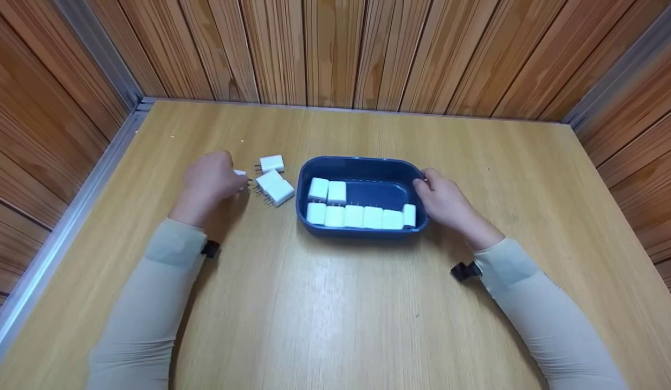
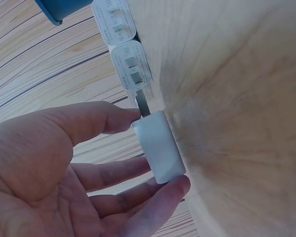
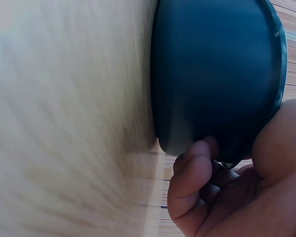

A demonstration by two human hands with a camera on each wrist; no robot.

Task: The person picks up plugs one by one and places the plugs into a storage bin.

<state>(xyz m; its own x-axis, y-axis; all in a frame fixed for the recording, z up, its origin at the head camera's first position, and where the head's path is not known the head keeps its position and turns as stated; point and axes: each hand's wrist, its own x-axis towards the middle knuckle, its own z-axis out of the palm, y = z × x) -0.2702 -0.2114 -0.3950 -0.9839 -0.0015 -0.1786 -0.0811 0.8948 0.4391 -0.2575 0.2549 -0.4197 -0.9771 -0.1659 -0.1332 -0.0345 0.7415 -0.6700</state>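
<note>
My left hand pinches a white plug charger between thumb and fingertips, at the table surface. Its metal prongs point toward several other white chargers lying to the right of the hand. In the middle stands a dark blue bin, its near side lined with a row of white chargers and two more behind them at the left. At the bin's right end my right hand grips the rim, thumb over the edge and fingers curled against the outer wall.
The light wooden table is bounded by a wood-panelled wall at the back and by panels on both sides. A metal strip runs along the left edge. Black wrist mounts sit on both sleeves.
</note>
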